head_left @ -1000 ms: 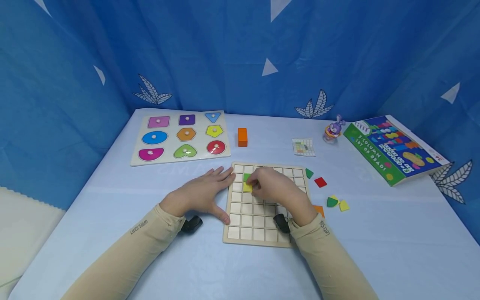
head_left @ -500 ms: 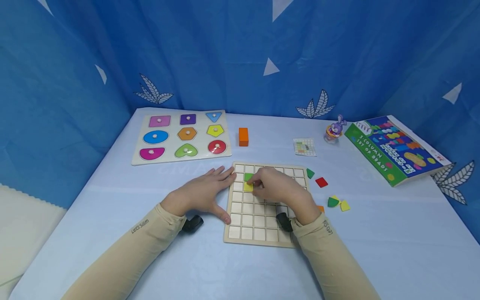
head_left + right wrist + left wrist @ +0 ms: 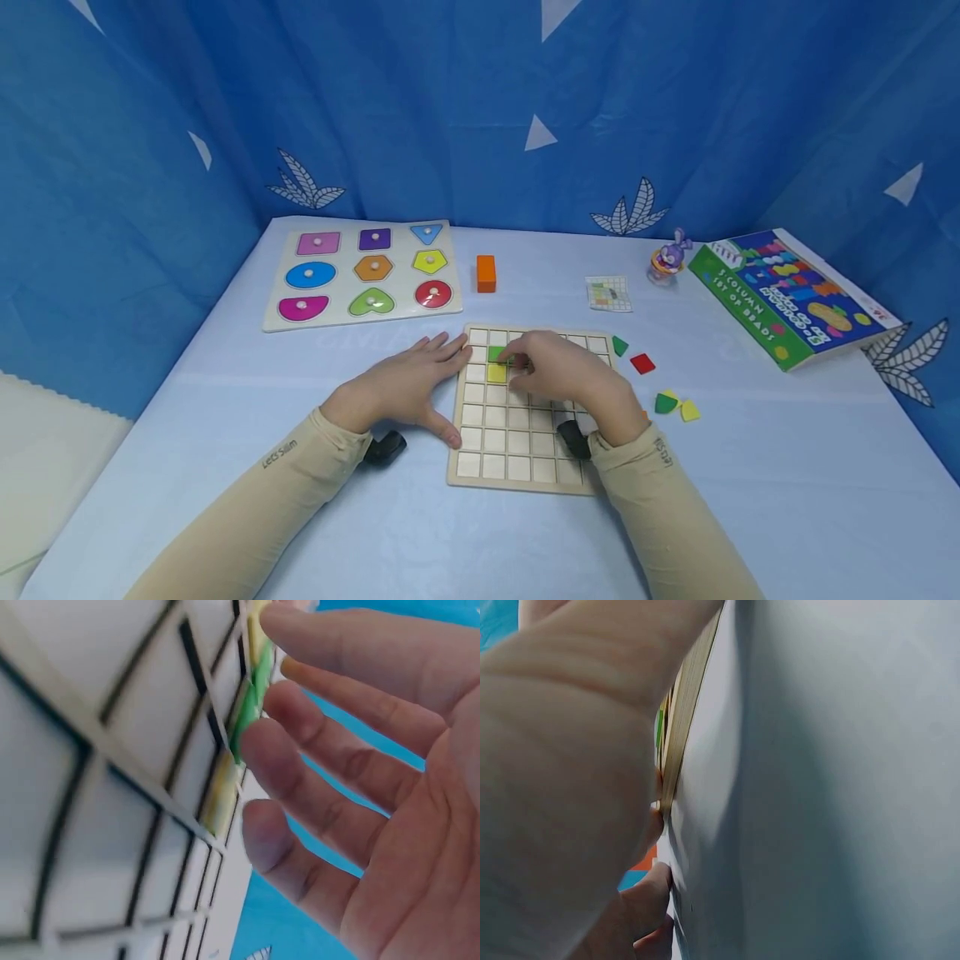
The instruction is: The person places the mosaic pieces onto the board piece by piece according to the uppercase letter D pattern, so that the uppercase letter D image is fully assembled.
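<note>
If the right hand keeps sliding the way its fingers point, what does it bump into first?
Probably the green tile in the wooden grid board. The right hand has its fingers stretched toward the board's far left part, and the fingertips are right beside that tile. The yellow tile sits just nearer.

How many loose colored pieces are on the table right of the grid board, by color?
Green: 2, one by the grid board's corner, one beside the yellow piece
Red: 1
Yellow: 1
Total: 4 in plain view; an orange bit behind the right hand is mostly hidden.
</note>
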{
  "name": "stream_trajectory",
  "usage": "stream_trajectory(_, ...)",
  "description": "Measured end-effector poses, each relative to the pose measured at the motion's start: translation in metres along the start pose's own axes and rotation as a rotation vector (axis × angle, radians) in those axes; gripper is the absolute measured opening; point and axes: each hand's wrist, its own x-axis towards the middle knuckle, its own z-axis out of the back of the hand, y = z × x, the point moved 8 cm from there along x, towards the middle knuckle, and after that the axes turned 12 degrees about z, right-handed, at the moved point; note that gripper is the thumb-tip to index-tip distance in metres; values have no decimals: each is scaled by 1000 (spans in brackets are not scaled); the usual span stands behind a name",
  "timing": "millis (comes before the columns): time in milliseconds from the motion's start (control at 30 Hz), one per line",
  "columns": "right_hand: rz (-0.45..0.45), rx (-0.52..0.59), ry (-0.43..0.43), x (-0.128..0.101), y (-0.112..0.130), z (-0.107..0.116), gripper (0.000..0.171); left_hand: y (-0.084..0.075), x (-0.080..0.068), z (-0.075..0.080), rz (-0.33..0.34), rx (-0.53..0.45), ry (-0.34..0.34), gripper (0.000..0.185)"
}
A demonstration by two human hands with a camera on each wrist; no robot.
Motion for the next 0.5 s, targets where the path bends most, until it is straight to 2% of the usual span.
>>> stream_trajectory(233, -34, 64, -2, -22, -20, 25, 41, 0, 0, 0, -1, -4, 1, 137)
stream_trajectory(500, -162, 130, -6, -64, -56, 56, 44, 0, 0, -1, 4, -7, 12, 138)
